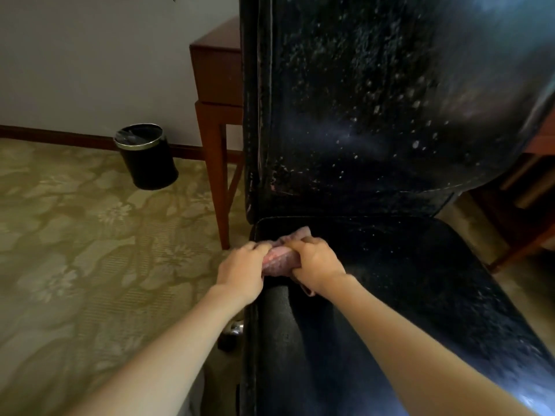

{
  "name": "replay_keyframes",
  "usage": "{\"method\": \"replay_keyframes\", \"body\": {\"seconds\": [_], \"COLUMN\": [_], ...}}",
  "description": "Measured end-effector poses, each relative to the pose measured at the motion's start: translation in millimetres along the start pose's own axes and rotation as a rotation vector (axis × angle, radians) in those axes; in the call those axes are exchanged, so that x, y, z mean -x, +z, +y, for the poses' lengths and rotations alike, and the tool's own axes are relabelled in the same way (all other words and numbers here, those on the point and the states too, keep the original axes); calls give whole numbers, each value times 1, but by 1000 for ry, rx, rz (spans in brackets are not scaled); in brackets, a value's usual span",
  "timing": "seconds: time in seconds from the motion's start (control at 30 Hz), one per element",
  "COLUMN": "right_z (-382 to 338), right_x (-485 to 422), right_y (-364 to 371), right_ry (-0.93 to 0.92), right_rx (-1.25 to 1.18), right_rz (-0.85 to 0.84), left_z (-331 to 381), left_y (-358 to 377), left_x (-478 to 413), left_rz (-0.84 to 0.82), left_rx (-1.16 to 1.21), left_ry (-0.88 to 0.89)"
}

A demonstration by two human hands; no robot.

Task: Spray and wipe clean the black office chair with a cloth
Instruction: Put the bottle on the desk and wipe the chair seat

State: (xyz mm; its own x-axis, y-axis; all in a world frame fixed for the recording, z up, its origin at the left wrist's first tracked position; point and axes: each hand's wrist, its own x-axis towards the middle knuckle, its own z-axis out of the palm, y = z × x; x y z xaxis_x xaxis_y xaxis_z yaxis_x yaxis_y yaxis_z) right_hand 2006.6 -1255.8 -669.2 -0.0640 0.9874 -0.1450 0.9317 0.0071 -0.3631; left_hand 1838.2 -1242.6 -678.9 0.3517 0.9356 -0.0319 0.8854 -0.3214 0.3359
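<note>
hands meet over the far left corner of the black chair seat: left hand and right hand both clutch a bunched pink cloth. white specks dot the chair's back. black bin stands far left on carpet.

My fingers curl over the cloth and hide most of it; only folds show between and beyond them. Beyond my fingers the chair back runs off the top and right edges, its upper right corner blurred. The desk, beyond and left of them, is half hidden behind it.
</note>
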Motion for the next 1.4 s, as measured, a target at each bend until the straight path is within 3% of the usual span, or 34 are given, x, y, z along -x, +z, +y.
{"method": "replay_keyframes", "body": {"seconds": [0.33,0.57,0.73,1.0,1.4], "right_z": [-17,-19,-11,16,66], "right_x": [158,169,131,4,-82], "right_y": [28,24,21,-4,-39], "right_ry": [-24,-45,-56,-17,112], "right_rx": [-8,13,-3,12,37], "right_rz": [-12,9,44,138,241], "left_z": [46,58,53,43,62], "left_y": [13,6,5,-5,-1], "left_x": [157,170,132,-3,-143], "left_rz": [16,29,38,37,-141], "left_rx": [-22,-47,-93,-159,-131], "left_ry": [-62,-83,-97,-80,51]}}
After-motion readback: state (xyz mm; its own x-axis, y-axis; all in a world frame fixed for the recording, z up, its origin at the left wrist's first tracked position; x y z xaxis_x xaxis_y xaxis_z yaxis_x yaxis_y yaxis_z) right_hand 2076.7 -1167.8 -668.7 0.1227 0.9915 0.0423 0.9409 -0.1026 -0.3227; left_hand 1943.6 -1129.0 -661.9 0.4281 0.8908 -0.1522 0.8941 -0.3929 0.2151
